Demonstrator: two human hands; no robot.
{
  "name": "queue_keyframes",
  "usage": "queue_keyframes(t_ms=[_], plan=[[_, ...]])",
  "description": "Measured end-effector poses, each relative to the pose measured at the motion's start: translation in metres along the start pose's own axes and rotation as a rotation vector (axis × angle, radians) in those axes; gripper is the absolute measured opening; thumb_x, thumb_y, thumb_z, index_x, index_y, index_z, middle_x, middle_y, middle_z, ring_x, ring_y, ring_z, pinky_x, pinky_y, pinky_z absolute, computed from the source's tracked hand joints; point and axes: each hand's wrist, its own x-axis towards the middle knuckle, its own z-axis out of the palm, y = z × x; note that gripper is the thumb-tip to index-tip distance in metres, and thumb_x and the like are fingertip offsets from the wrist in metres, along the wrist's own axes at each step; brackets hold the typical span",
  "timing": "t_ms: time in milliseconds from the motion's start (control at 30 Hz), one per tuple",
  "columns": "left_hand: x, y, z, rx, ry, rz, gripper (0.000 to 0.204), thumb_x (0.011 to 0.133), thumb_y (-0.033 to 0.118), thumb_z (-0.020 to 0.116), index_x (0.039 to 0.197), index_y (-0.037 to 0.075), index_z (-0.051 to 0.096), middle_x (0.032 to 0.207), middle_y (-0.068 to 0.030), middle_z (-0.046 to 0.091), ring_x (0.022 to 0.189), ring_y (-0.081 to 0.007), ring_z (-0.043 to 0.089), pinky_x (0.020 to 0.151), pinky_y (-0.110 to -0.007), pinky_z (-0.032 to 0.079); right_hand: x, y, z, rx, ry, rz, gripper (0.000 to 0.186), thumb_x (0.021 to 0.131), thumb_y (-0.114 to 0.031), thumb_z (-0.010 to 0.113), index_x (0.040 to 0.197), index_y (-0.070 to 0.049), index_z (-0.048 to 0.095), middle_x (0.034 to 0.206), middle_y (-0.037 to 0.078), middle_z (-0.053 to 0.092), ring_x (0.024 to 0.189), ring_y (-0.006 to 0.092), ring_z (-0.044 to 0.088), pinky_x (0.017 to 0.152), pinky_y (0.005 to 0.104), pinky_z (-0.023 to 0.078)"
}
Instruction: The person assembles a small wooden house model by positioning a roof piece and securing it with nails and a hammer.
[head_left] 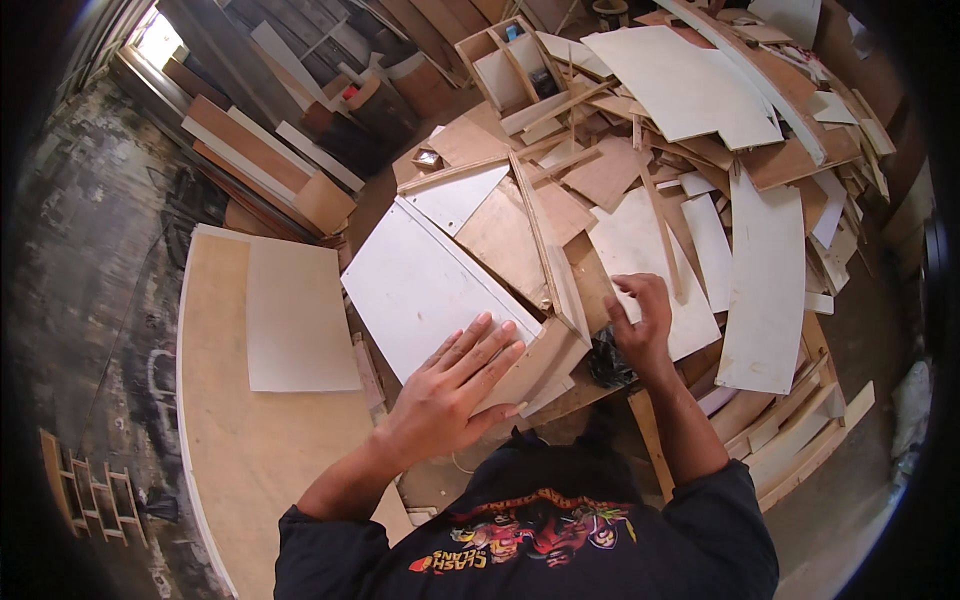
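Note:
A white four-sided panel lies on a wooden frame on the worktable, with a dark gap along its right edge. My left hand rests flat over the panel's near corner, fingers stretched and thumb on the wooden side. To the right of the frame, my right hand hovers with bent fingers and a gap between thumb and forefinger; nothing shows in it. Just below it sits a crumpled black plastic bag. A smaller white triangular piece and a bare plywood piece fill the frame's far side.
White and brown board offcuts pile up at the far right, beside a long white strip. A large plywood sheet with a white board on it stands at the left. Boards lean at the far left.

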Motion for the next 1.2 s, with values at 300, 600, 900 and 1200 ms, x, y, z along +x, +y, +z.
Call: queue_keyframes(t_ms=[300, 600, 900, 1200], plan=[[0.015, 0.0, -0.005, 0.007, 0.074, 0.022, 0.072, 0.084, 0.037, 0.085, 0.144, 0.003, 0.062, 0.155, -0.0153, 0.056, 0.144, -0.0375, 0.05, 0.118, -0.047, 0.042, 0.014, -0.093, -0.005, 0.105, -0.215, -0.391, 0.04, 0.075, -0.012, 0.091, 0.112, -0.015, 0.076, 0.097, 0.007, 0.067, 0.084, 0.0246, 0.066, 0.07, 0.0349, 0.055], [-0.012, -0.024, -0.015, -0.03, -0.023, -0.042, 0.084, 0.089, 0.054, 0.075, 0.154, 0.006, 0.052, 0.162, -0.0153, 0.047, 0.153, -0.038, 0.038, 0.122, -0.053, 0.033, 0.0, -0.095, 0.006, 0.062, -0.174, -0.346, 0.043, 0.074, -0.013, 0.091, 0.113, -0.016, 0.074, 0.097, 0.006, 0.067, 0.084, 0.0256, 0.07, 0.069, 0.0362, 0.058], [-0.001, -0.078, -0.022, -0.003, -0.182, 0.131, 0.094, 0.099, 0.074, 0.046, 0.166, 0.01, 0.029, 0.174, -0.0105, 0.024, 0.161, -0.0323, 0.019, 0.13, -0.05, 0.018, -0.019, -0.124, 0.007, -0.07, -0.112, -0.276, 0.044, 0.081, -0.025, 0.088, 0.12, -0.015, 0.072, 0.104, 0.011, 0.064, 0.093, 0.031, 0.062, 0.079, 0.0406, 0.051], [-0.043, -0.162, -0.027, 0.111, -0.07, -0.311, 0.076, 0.104, 0.054, 0.056, 0.163, 0.01, 0.037, 0.172, -0.0097, 0.032, 0.16, -0.0291, 0.024, 0.13, -0.048, 0.021, -0.065, -0.171, 0.032, -0.27, -0.021, -0.258, 0.039, 0.086, -0.025, 0.083, 0.12, -0.009, 0.071, 0.102, 0.013, 0.064, 0.091, 0.0315, 0.061, 0.077, 0.0418, 0.05]])
